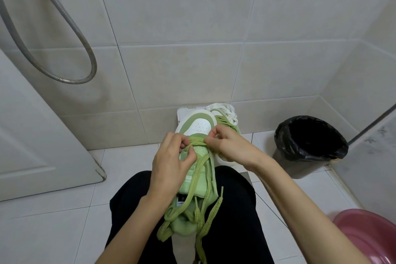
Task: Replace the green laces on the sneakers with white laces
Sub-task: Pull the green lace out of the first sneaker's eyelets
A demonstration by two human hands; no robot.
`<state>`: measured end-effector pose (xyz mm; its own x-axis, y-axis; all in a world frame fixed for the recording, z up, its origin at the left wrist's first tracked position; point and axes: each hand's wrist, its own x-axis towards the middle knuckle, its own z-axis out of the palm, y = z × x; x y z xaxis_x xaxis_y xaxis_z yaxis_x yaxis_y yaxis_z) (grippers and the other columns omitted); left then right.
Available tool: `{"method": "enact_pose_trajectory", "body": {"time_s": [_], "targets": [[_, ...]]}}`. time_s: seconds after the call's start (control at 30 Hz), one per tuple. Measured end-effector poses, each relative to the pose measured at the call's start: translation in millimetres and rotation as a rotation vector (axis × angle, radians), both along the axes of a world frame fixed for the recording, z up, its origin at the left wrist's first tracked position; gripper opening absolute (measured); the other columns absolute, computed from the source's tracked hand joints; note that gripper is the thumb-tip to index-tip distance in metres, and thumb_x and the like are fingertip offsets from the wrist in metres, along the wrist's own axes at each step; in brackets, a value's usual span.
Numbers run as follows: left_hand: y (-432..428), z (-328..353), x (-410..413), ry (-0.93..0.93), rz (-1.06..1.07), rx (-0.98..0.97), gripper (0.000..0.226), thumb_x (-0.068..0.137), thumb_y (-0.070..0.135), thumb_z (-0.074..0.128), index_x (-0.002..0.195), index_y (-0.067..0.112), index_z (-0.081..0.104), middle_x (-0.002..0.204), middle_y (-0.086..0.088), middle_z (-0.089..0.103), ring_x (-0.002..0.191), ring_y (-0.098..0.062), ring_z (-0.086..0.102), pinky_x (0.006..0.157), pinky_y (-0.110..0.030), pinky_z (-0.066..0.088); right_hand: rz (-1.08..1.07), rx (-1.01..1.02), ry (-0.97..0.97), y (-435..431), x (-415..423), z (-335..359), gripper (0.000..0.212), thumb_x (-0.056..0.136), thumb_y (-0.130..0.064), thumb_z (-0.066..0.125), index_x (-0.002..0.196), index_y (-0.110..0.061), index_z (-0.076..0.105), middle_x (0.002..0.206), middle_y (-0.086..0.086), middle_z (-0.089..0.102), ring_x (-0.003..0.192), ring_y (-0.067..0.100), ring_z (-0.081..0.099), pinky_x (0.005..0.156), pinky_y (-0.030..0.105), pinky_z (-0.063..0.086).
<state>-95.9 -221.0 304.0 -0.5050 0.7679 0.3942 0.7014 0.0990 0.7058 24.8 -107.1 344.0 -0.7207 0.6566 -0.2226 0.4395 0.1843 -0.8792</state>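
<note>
The left hand (171, 156) and right hand (227, 146) each pinch the green lace (198, 141) at either end of its last bar, just behind the toe of the sneaker (201, 125). It is best eased out one eyelet at a time, without yanking. The sneaker lies lengthwise on the lap (233, 210), toe pointing away from the person. The white laces (222, 107) lie beyond its toe.

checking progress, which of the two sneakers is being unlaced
The near sneaker, on the lap: the left hand and right hand both pinch its green lace by the toe. The far sneaker sits behind it, not held.
</note>
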Motion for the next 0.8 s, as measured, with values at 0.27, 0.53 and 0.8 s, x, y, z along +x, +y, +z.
{"method": "enact_pose_trajectory", "body": {"time_s": [0.27,0.53,0.8], "targets": [[-3,11,-18,-0.174,-0.11,-0.12,0.015,0.089,0.015,0.061,0.078,0.021,0.053,0.076,0.007,0.054,0.066,0.002,0.05,0.061,-0.009,0.039,-0.074,0.738,-0.296,-29,-16,1,0.039,0.091,-0.05,0.052,0.07,-0.019,0.043,0.066,-0.003,0.049,0.07,0.023,0.051,0.058,0.032,0.036],[-4,7,-15,-0.16,-0.065,-0.076,0.008,0.093,0.012,0.056,0.087,0.015,0.051,0.08,0.005,0.052,0.071,-0.004,0.048,0.064,-0.007,0.038,-0.137,0.068,0.353,-32,2,-23,0.028,0.086,-0.023,0.07,0.067,-0.005,0.059,0.066,-0.01,0.051,0.063,0.0,0.045,0.064,0.012,0.035],[-1,2,0,-0.124,-0.045,-0.057,0.005,0.094,0.013,0.053,0.091,0.015,0.05,0.082,0.008,0.048,0.073,-0.004,0.047,0.066,-0.011,0.038,-0.09,0.237,-0.069,-23,17,-13,0.042,0.088,-0.043,0.062,0.057,-0.019,0.046,0.049,-0.011,0.037,0.05,0.007,0.035,0.055,0.027,0.03]]}}
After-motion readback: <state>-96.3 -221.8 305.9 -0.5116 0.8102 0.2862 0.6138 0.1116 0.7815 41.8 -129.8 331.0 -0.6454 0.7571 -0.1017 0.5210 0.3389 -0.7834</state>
